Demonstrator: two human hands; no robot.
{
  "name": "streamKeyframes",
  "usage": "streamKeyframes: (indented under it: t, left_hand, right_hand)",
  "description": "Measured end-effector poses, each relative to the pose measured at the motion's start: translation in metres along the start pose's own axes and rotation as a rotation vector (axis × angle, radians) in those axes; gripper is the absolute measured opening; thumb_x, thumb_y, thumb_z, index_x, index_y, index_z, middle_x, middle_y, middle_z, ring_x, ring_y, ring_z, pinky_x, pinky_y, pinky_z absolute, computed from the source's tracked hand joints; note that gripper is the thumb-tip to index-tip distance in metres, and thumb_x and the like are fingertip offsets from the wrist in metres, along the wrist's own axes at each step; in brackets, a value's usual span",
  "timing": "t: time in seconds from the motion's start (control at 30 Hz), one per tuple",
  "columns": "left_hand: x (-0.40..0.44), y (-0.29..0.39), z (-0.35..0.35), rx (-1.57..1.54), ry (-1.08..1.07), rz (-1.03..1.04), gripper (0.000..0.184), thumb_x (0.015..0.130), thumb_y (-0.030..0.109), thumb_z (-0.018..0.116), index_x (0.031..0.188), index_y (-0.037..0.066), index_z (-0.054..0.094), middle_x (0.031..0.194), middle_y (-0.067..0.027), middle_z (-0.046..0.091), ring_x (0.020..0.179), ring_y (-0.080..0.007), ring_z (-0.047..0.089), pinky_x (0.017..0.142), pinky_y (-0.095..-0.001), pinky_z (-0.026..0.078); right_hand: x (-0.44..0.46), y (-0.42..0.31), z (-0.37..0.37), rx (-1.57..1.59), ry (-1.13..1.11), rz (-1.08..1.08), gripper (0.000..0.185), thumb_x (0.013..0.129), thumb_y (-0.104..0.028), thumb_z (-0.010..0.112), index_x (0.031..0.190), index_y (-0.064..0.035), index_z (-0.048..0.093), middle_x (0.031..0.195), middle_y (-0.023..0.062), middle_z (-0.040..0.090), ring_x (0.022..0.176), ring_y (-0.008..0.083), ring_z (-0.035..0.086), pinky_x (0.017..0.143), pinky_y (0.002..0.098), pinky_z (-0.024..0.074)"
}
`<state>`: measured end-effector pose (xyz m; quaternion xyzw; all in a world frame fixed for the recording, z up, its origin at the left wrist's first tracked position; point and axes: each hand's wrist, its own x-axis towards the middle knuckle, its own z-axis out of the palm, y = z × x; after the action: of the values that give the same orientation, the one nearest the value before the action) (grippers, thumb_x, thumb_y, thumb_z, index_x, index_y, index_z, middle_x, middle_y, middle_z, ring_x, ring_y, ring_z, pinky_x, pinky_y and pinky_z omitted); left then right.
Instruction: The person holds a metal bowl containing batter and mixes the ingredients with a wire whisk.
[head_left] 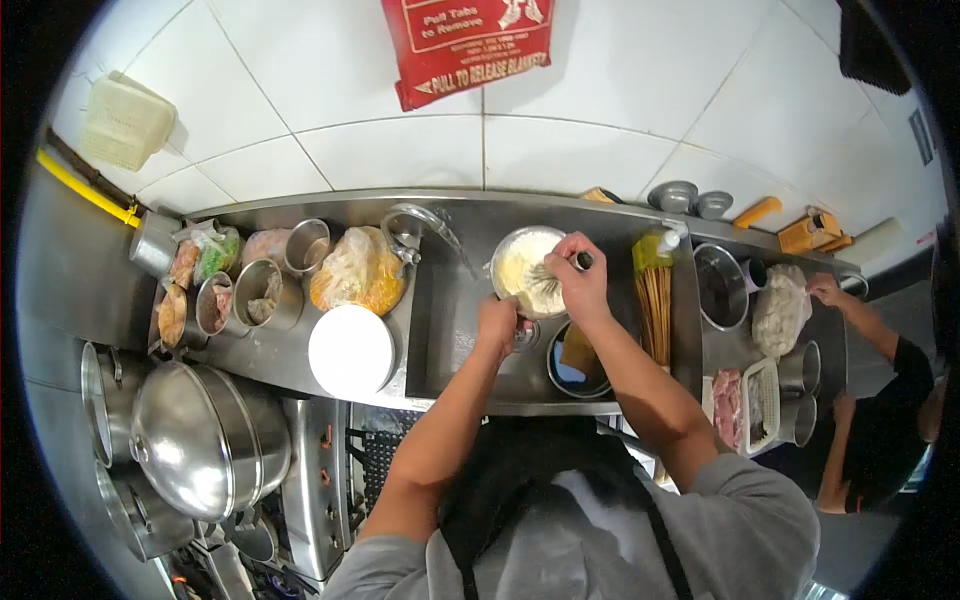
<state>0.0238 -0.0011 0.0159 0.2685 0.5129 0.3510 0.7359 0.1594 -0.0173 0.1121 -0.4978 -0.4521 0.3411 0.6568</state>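
A metal bowl stands over the sink, with a pale yellow mixture inside. My left hand is closed on the bowl's near-left rim. In my right hand is a whisk, its wires down in the mixture and its dark handle end showing above my fist. A round container with dark liquid and a brownish piece in it sits close below my right forearm. Right of the bowl lies a bundle of thin wooden sticks. The faucet rises at the sink's left.
A white round lid or plate, a bag of yellow-orange food and metal pots crowd the left counter. Large lidded pots stand lower left. Another person's arm reaches in at right, near a plastic bag and white basket.
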Motion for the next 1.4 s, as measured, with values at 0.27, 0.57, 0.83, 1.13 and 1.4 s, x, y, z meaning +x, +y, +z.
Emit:
streamKeyframes:
  t: [0.27,0.57,0.83,1.13,1.4]
  left_hand:
    - [-0.006,0.002,0.019,0.007,-0.016,0.015,0.030,0.085,0.001,0.052,0.113,-0.011,0.053,0.094,-0.0195,0.066,0.060,-0.0226,0.064,0.045,-0.0310,0.051]
    - [-0.011,0.000,0.024,0.033,-0.061,-0.009,0.034,0.085,0.001,0.053,0.115,-0.013,0.051,0.092,-0.0203,0.065,0.059,-0.0233,0.063,0.046,-0.0309,0.051]
    - [-0.010,0.000,0.024,-0.004,-0.029,-0.018,0.031,0.086,0.001,0.053,0.114,-0.010,0.052,0.091,-0.0186,0.065,0.056,-0.0210,0.060,0.044,-0.0296,0.047]
    - [-0.002,-0.003,0.022,-0.036,-0.010,0.011,0.028,0.087,0.001,0.051,0.113,-0.010,0.052,0.092,-0.0193,0.065,0.060,-0.0232,0.061,0.045,-0.0317,0.047]
    - [-0.004,0.005,0.020,-0.049,-0.030,0.000,0.027,0.087,0.001,0.050,0.110,-0.012,0.052,0.092,-0.0201,0.065,0.062,-0.0239,0.063,0.048,-0.0322,0.048]
  right_hand:
    - [-0.002,-0.006,-0.021,0.013,-0.001,-0.046,0.017,0.081,-0.001,0.069,0.077,-0.0010,0.053,0.076,0.0022,0.054,0.077,0.0120,0.052,0.076,0.0289,0.0441]
    - [0.005,-0.005,-0.037,-0.091,0.018,-0.028,0.018,0.080,-0.002,0.069,0.075,-0.0016,0.051,0.076,0.0001,0.051,0.076,0.0103,0.048,0.075,0.0268,0.0419]
    - [0.009,-0.004,-0.048,0.095,0.251,-0.052,0.017,0.082,0.003,0.065,0.076,-0.0043,0.051,0.077,-0.0001,0.051,0.072,0.0088,0.047,0.067,0.0269,0.0404]
    - [0.010,0.011,-0.046,0.213,0.308,-0.018,0.019,0.083,0.005,0.064,0.077,-0.0057,0.049,0.078,-0.0005,0.049,0.074,0.0086,0.045,0.072,0.0267,0.0388]
    - [-0.012,0.019,-0.031,0.044,0.029,-0.070,0.021,0.080,0.005,0.067,0.075,-0.0019,0.048,0.080,0.0035,0.054,0.078,0.0134,0.051,0.076,0.0291,0.0425]
